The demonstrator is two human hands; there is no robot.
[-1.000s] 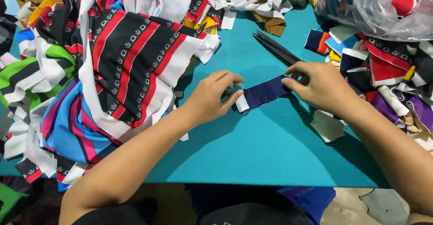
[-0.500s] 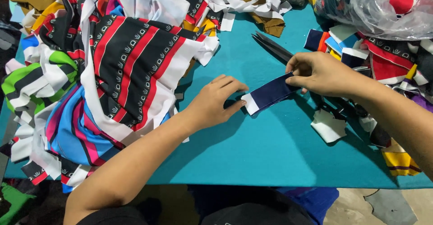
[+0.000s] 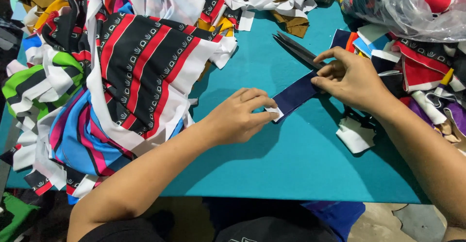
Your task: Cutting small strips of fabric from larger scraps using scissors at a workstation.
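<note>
A short navy fabric strip (image 3: 296, 95) with a white end lies stretched over the teal table (image 3: 301, 164). My left hand (image 3: 240, 117) pinches its white end at the lower left. My right hand (image 3: 352, 79) grips the strip's other end at the upper right. Dark scissors (image 3: 297, 49) lie on the table just beyond my right hand, blades pointing up-left.
A large heap of striped black, red, white, blue and green fabric (image 3: 121, 77) covers the table's left side. Sorted coloured strips (image 3: 417, 67) and a plastic bag (image 3: 407, 4) fill the right. A white scrap (image 3: 357, 135) lies near my right forearm.
Both hands carried the navy strip up and to the right, tilting it diagonally; my right hand now sits close to the scissors.
</note>
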